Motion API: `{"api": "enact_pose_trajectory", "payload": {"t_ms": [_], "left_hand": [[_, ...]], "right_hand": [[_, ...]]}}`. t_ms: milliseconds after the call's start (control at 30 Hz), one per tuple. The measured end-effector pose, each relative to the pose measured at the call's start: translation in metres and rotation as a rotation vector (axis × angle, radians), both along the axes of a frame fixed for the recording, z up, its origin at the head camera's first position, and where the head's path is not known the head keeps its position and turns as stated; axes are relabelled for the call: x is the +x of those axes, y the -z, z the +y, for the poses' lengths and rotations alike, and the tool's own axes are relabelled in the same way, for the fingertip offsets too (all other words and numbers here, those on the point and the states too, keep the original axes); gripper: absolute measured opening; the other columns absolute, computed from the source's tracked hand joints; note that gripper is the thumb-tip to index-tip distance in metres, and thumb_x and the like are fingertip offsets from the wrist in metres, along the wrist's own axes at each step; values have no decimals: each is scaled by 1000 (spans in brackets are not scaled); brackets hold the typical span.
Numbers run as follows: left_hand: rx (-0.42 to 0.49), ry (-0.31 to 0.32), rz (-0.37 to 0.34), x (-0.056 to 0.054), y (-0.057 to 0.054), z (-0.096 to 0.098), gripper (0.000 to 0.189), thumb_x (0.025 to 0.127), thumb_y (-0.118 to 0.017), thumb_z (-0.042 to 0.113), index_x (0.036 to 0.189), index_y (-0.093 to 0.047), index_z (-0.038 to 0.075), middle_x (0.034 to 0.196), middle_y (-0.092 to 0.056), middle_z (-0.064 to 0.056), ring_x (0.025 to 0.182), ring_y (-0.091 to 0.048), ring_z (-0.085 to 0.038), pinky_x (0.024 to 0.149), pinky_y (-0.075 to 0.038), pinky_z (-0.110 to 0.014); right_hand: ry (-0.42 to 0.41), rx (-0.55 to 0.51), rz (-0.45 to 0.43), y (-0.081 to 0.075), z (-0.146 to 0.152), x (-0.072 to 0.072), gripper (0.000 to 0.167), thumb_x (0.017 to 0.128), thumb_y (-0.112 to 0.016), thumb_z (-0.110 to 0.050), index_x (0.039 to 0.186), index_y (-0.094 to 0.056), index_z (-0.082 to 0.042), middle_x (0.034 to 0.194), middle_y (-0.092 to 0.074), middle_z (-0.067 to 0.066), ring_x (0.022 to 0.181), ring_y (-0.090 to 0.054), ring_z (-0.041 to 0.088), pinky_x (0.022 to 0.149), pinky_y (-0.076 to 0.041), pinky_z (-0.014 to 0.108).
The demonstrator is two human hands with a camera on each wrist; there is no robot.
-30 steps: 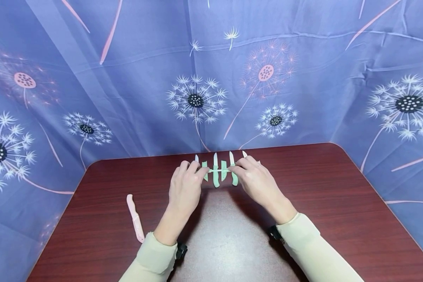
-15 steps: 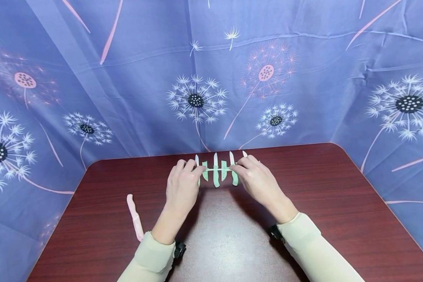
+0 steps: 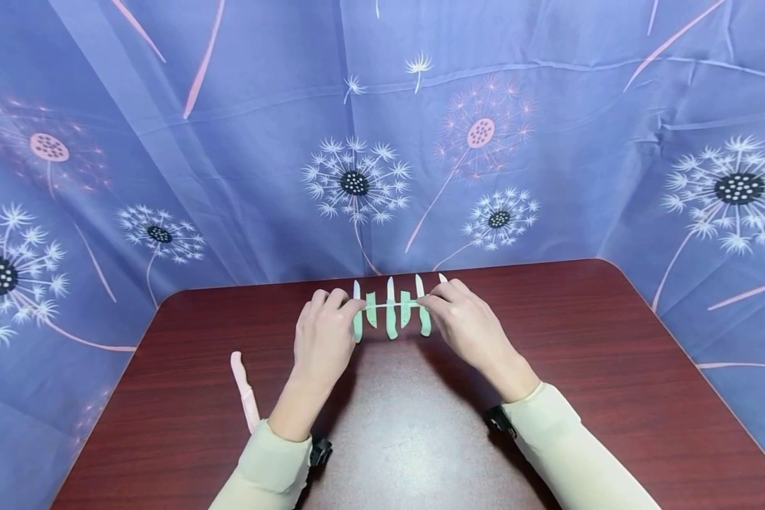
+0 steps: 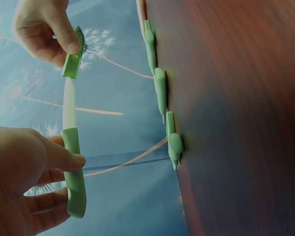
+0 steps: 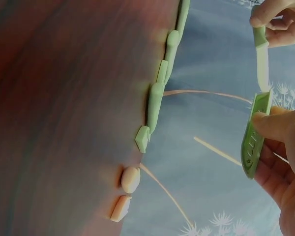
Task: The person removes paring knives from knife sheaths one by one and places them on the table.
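Above the table's far side, my left hand [image 3: 324, 340] pinches the green handle of a paring knife [image 4: 74, 187] between thumb and fingers. The pale blade points toward my right hand [image 3: 474, 333]. That hand pinches a green knife sheath [image 5: 252, 142] by its sides. At the sheath's mouth sits the blade's tip; whether any of it is still inside, I cannot tell. Beneath the hands lie several green-handled knives, one of them a middle knife [image 3: 392, 322], blades facing away. A loose green sheath [image 3: 405, 312] lies beside it, and another sheath [image 3: 371, 312] further left.
A pink knife in its sheath [image 3: 245, 393] lies on the left of the brown table [image 3: 612, 354]. Past the green row's right end are a peach handle end [image 5: 131, 180] and a peach sheath [image 5: 120, 208]. A blue dandelion-print cloth [image 3: 242, 177] hangs behind.
My left hand has moved left with the paring knife, drawing the blade out along the sheath and baring more of it. The right hand has hardly shifted.
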State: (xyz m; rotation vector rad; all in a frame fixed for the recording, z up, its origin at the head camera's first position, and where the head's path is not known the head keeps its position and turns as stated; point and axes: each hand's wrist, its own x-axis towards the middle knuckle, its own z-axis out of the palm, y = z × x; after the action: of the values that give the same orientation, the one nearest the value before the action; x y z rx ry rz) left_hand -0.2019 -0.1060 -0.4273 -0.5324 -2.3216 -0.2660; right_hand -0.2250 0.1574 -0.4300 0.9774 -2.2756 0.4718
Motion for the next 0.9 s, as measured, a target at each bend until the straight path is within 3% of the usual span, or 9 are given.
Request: {"api": "enact_pose_trajectory", "payload": {"t_ms": [300, 433, 533, 667, 800, 900], "left_hand": [[62, -19, -34, 0, -1, -10, 34, 82, -71, -10, 101, -84, 15, 92, -68, -5, 84, -61, -33, 66, -53, -43], [92, -28, -66, 0, -4, -14, 34, 79, -74, -10, 101, -84, 14, 93, -69, -5, 84, -61, -33, 67, -55, -42], [116, -39, -90, 1, -6, -17, 34, 79, -76, -9, 102, -83, 14, 95, -70, -5, 85, -62, -31, 67, -56, -43], [153, -65, -117, 2, -7, -21, 35, 80, -77, -8, 105, -83, 15, 97, -71, -4, 85, -62, -30, 66, -58, -44], [196, -84, -145, 3, -8, -26, 35, 82, -79, -7, 108, -83, 17, 99, -73, -4, 86, -64, -29, 65, -59, -46], [228, -90, -178, 3, -9, -30, 34, 84, -79, -6, 109, -83, 17, 100, -74, -3, 87, -65, -29, 64, -59, -47]], "right_hand": [[2, -42, -15, 3, -5, -2, 17, 92, -80, -1, 108, -80, -7, 97, -68, 3, 88, -61, 24, 74, -56, 37], [5, -66, -76, 2, -9, -1, 18, 92, -79, 1, 108, -80, -7, 99, -70, 4, 93, -65, 26, 90, -58, 43], [-11, -95, -124, 2, -13, -3, 20, 90, -81, 2, 108, -80, -6, 100, -71, 4, 97, -67, 25, 109, -51, 49], [-23, -129, -155, 0, -19, -6, 21, 89, -82, 2, 108, -80, -7, 101, -73, 4, 97, -70, 24, 116, -44, 52], [-25, -166, -209, -1, -26, -9, 21, 89, -82, 2, 108, -81, -8, 101, -75, 2, 95, -70, 21, 97, -57, 44], [-36, -208, -298, -3, -32, -11, 20, 90, -82, 1, 107, -81, -8, 100, -76, 2, 92, -68, 19, 79, -57, 37]]}}
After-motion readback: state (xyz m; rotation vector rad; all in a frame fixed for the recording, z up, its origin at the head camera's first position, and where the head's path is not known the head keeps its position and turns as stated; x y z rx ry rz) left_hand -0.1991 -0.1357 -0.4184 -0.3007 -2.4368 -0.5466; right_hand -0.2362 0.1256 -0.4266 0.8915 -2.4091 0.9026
